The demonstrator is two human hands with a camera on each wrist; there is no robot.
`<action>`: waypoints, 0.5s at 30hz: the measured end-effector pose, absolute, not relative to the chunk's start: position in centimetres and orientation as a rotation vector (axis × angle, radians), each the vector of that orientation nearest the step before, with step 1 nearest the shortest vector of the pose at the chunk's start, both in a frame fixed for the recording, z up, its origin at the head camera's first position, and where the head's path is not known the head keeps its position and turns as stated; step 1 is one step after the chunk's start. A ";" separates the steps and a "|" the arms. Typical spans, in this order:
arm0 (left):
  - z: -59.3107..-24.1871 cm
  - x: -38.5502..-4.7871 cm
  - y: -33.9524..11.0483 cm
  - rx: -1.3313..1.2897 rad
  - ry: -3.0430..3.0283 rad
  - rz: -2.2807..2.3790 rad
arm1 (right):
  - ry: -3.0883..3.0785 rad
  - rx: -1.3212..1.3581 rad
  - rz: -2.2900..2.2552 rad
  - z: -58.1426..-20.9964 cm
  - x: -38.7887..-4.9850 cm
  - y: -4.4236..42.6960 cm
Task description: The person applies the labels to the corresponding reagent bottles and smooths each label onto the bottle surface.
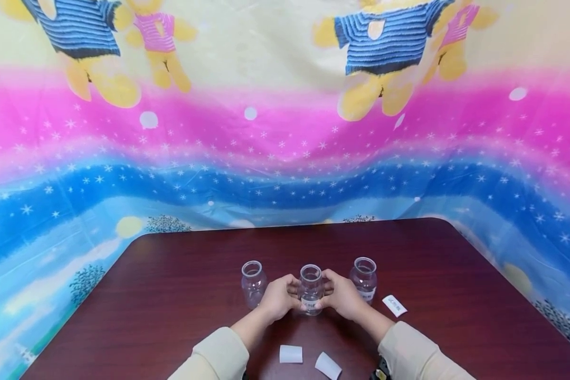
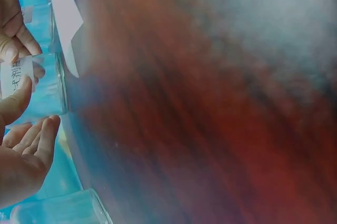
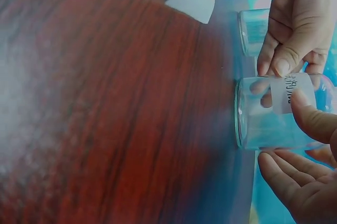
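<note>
Both hands are at a clear glass jar (image 1: 311, 285) that stands upright on the table, between two others. A white label with dark handwriting (image 3: 293, 93) lies on its front. My left hand (image 1: 279, 300) holds the jar from the left, its thumb at the label's edge. From the right, my right hand (image 1: 344, 296) holds the same jar, with the thumb pressed on the label and the fingers along the side. A second glass jar (image 1: 253, 282) stands just left of my left hand, and a third jar (image 1: 362, 272) with a white label is behind my right hand.
On the dark red wooden table (image 1: 180, 295), a white paper piece with writing (image 1: 394, 305) lies to the right. Nearer the front edge are a blank white piece (image 1: 291, 354) and a tilted, curling one (image 1: 328, 366). A printed cloth (image 1: 285, 158) hangs behind the table.
</note>
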State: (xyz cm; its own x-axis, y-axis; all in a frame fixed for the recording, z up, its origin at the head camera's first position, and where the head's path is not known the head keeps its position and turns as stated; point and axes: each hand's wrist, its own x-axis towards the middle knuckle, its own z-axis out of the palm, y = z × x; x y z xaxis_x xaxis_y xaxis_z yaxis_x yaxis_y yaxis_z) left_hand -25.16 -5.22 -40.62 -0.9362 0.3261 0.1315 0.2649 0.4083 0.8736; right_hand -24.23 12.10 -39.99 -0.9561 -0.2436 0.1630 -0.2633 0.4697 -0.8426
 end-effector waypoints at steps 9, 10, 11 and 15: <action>-40.2 -25.5 -5.9 0.504 2.276 1.707 | -2.722 0.511 1.542 -39.8 -24.2 12.5; -40.2 -25.4 -6.0 0.501 2.276 1.702 | -2.728 0.508 1.550 -39.8 -24.2 12.5; -40.2 -25.4 -6.0 0.498 2.284 1.690 | -2.730 0.510 1.560 -39.8 -24.1 12.5; -40.0 -25.2 -6.2 0.470 2.262 1.693 | -2.714 0.462 1.614 -39.7 -23.9 12.4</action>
State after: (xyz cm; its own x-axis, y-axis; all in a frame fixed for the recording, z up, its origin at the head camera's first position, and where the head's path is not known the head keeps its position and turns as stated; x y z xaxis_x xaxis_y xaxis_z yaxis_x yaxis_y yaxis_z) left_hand -25.22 -6.22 -39.96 -0.9089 0.4162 -0.0262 0.0921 0.2617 0.9607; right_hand -23.85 12.42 -39.69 -0.9568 -0.2712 0.1046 -0.2215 0.4469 -0.8667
